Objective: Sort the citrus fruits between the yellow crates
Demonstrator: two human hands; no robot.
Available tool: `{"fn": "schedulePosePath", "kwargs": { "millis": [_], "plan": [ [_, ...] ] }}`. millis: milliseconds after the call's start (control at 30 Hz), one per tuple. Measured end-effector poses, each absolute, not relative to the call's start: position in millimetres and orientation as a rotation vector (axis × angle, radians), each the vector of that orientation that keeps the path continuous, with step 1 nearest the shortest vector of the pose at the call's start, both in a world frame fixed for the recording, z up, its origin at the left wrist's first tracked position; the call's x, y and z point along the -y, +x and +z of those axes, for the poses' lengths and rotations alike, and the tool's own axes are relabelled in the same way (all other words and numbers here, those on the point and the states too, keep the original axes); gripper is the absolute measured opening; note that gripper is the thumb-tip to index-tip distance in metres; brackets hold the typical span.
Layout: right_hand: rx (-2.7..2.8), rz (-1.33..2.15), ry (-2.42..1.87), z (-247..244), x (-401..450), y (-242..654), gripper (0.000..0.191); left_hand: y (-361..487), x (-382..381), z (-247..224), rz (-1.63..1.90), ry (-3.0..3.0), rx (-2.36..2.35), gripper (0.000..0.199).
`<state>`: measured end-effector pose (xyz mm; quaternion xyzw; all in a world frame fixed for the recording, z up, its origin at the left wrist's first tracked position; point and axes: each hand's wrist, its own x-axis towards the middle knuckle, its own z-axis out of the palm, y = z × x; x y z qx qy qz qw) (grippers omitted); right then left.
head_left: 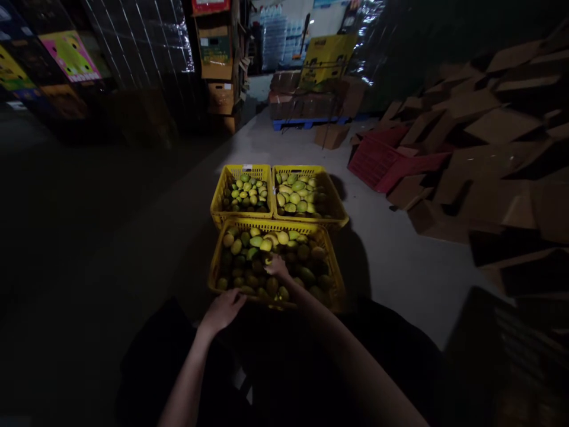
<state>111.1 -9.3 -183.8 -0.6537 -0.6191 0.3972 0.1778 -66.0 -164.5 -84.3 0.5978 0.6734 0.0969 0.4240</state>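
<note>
Three yellow plastic crates hold green and yellow fruit. The near crate (336, 270) is the widest, with several rounded fruits (272, 287) inside. My right hand (276, 266) reaches over its middle, fingers closed around a small yellowish fruit (268, 261). At the near crate's front left edge rests my left hand (228, 305), its fingers spread a little and nothing in them. Behind stand the back left crate (216, 201) with small yellow-green fruits (244, 194) and the back right crate (336, 204) with larger pale green fruits (294, 198).
Flattened cardboard boxes (489, 172) pile up at the right, beside a red crate (377, 160). Farther back, a blue pallet (306, 123) carries wrapped goods and a yellow box (329, 59). Stacked cartons (217, 65) stand behind the crates, left of the pallet. The floor is dim.
</note>
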Motion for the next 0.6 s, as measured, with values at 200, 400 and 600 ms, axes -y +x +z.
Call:
{"fn": "schedulePosePath", "kwargs": {
  "millis": [200,400,600],
  "plan": [
    [1.709,0.947,-1.971,-209,-2,96,0.052,-73,154,-91,0.009,1.579,-1.804,0.049],
    [1.516,1.053,-1.852,-215,-5,100,0.052,-70,148,-88,-0.078,1.574,-1.788,0.048],
    [1.048,1.325,-1.658,-189,3,112,0.041,-53,145,-78,-0.099,1.677,-1.75,0.048]
  ]
}}
